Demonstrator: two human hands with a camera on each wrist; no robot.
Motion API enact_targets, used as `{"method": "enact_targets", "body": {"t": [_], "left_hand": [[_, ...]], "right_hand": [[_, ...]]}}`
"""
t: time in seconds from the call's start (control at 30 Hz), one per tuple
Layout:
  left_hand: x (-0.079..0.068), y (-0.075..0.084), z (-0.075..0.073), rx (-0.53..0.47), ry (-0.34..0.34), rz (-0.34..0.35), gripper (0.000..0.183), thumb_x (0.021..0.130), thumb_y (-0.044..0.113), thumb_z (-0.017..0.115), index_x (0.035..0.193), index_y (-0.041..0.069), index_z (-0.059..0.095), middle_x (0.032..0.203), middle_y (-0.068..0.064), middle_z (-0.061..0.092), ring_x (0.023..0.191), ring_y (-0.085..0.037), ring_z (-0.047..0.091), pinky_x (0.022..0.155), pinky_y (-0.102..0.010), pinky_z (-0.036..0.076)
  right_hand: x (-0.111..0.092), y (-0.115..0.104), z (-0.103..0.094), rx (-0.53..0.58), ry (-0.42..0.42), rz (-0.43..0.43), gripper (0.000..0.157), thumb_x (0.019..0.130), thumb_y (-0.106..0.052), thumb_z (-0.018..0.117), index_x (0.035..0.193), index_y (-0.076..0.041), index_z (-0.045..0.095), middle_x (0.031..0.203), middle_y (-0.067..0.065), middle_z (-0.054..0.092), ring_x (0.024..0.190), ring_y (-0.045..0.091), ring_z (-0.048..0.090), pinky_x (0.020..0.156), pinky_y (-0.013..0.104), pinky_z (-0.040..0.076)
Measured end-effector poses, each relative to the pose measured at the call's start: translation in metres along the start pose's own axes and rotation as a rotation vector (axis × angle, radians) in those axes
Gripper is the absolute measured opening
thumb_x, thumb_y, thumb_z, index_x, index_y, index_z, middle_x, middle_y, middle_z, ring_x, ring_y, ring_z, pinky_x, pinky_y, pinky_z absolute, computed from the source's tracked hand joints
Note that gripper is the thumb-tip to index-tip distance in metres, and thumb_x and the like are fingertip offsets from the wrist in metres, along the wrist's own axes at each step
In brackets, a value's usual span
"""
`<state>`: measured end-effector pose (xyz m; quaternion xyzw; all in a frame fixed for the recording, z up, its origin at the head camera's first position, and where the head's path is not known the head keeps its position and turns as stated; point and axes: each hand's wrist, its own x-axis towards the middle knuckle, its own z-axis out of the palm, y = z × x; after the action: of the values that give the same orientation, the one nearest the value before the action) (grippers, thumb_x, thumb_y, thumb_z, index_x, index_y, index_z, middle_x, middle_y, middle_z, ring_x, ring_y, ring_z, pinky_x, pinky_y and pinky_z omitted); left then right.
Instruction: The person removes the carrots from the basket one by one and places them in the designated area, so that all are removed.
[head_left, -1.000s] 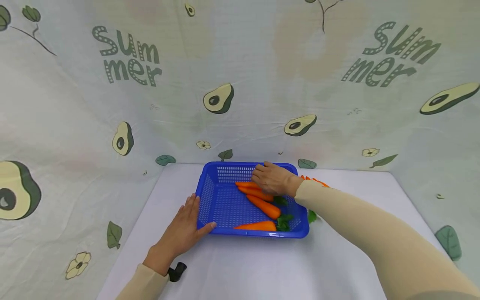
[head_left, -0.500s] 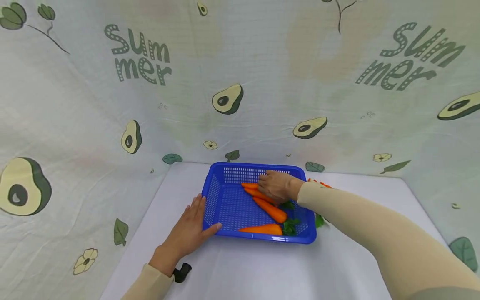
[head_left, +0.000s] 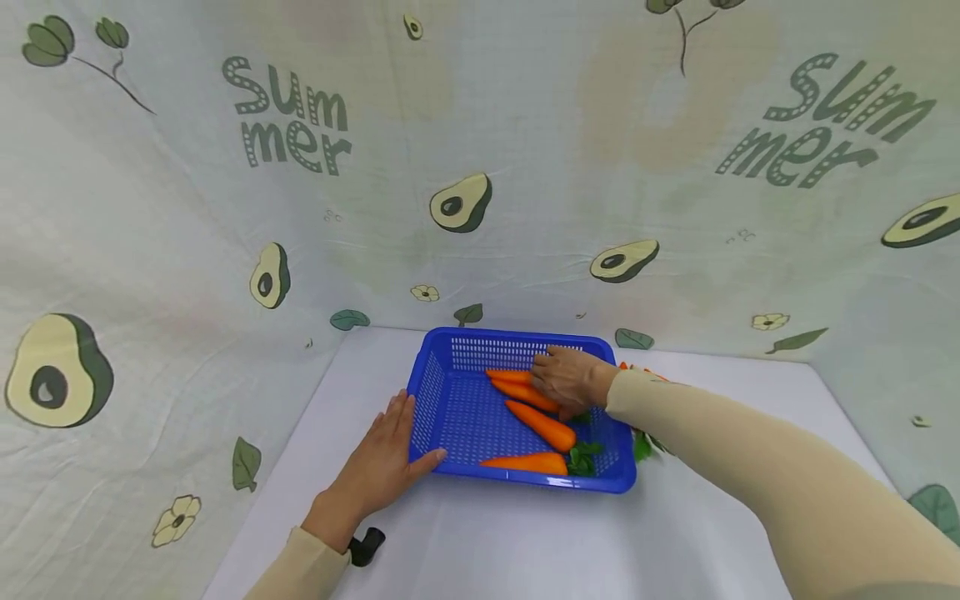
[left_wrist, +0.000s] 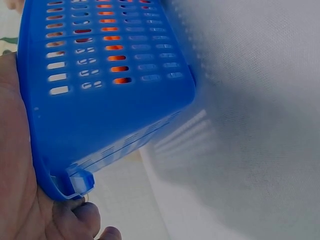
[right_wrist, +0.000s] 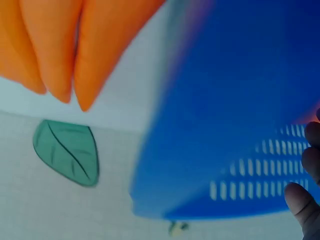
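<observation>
A blue plastic basket (head_left: 480, 473) stands on the white table with several orange carrots inside. One carrot (head_left: 528, 462) lies along its front wall; another carrot (head_left: 542, 427) lies slantwise behind it, both with green tops at the right. My left hand (head_left: 378, 462) rests at the basket's front left corner, fingers straight along the side and thumb over the front rim. Inside, my right hand (head_left: 572, 379) is low over the right ends of two carrots at the back (head_left: 517, 390). Its fingers are loosely bent and spread apart in the right wrist view, with nothing visible between them.
Several more carrots (right_wrist: 95, 50) lie on the table just right of the basket, partly hidden by the right sleeve; their green leaves (head_left: 642, 446) show beside the basket. A cloth printed with avocados (head_left: 461, 202) hangs behind the table (head_left: 510, 542).
The right hand has shifted slightly toward the front inside the basket, over the back carrots. The left hand has stayed at the corner. The whole head view has swung a little left.
</observation>
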<state>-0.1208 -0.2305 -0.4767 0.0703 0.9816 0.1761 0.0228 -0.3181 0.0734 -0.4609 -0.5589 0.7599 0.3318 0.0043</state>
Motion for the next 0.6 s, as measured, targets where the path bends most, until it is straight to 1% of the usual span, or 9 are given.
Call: {"method": "enact_targets", "body": {"t": [0.03,0.1,0.23,0.4,0.5,0.6], "left_hand": [[0.0,0.0,0.0,0.002,-0.003,-0.002,0.113,0.098,0.078,0.047,0.167,-0.003,0.01,0.176,-0.023,0.009,0.164,-0.04,0.011,0.131,-0.057,0.019],[0.0,-0.001,0.0,0.01,-0.004,-0.008,0.112,0.098,0.078,0.047,0.167,-0.002,0.01,0.176,-0.022,0.008,0.164,-0.039,0.01,0.131,-0.057,0.018],[-0.001,-0.002,0.001,0.013,0.001,-0.019,0.111,0.099,0.075,0.05,0.167,-0.002,0.011,0.176,-0.022,0.008,0.164,-0.039,0.011,0.131,-0.056,0.019],[0.0,-0.002,0.003,0.006,0.002,-0.011,0.111,0.099,0.075,0.05,0.168,-0.002,0.011,0.177,-0.021,0.009,0.164,-0.039,0.012,0.131,-0.056,0.019],[0.001,-0.002,0.003,0.008,0.009,-0.012,0.111,0.098,0.077,0.05,0.168,0.0,0.011,0.177,-0.02,0.009,0.164,-0.038,0.014,0.131,-0.056,0.02],[0.0,-0.002,0.004,0.002,0.008,-0.022,0.112,0.097,0.078,0.05,0.168,0.0,0.011,0.177,-0.02,0.01,0.164,-0.038,0.014,0.131,-0.056,0.019]], "right_hand": [[-0.009,0.004,-0.012,-0.068,-0.064,0.017,0.08,0.093,-0.076,0.06,0.15,-0.019,0.058,0.139,0.002,0.065,0.123,0.024,0.056,0.115,0.04,0.047],[-0.006,0.006,-0.017,-0.067,-0.061,0.013,0.079,0.093,-0.075,0.06,0.15,-0.02,0.059,0.14,0.002,0.065,0.123,0.024,0.056,0.113,0.041,0.048],[-0.001,0.007,-0.027,-0.063,-0.051,0.0,0.082,0.093,-0.076,0.059,0.152,-0.019,0.058,0.141,0.002,0.066,0.124,0.025,0.057,0.113,0.041,0.049],[0.004,0.003,-0.02,-0.081,-0.083,-0.031,0.08,0.095,-0.074,0.059,0.153,-0.019,0.057,0.137,0.001,0.068,0.118,0.024,0.058,0.111,0.039,0.05],[0.006,0.003,-0.015,-0.099,-0.094,-0.017,0.079,0.094,-0.073,0.06,0.152,-0.02,0.057,0.137,0.001,0.067,0.119,0.024,0.057,0.114,0.041,0.05],[0.009,0.002,-0.013,-0.083,-0.096,-0.004,0.075,0.095,-0.069,0.063,0.152,-0.021,0.058,0.14,0.002,0.066,0.122,0.023,0.058,0.117,0.043,0.048]]}}
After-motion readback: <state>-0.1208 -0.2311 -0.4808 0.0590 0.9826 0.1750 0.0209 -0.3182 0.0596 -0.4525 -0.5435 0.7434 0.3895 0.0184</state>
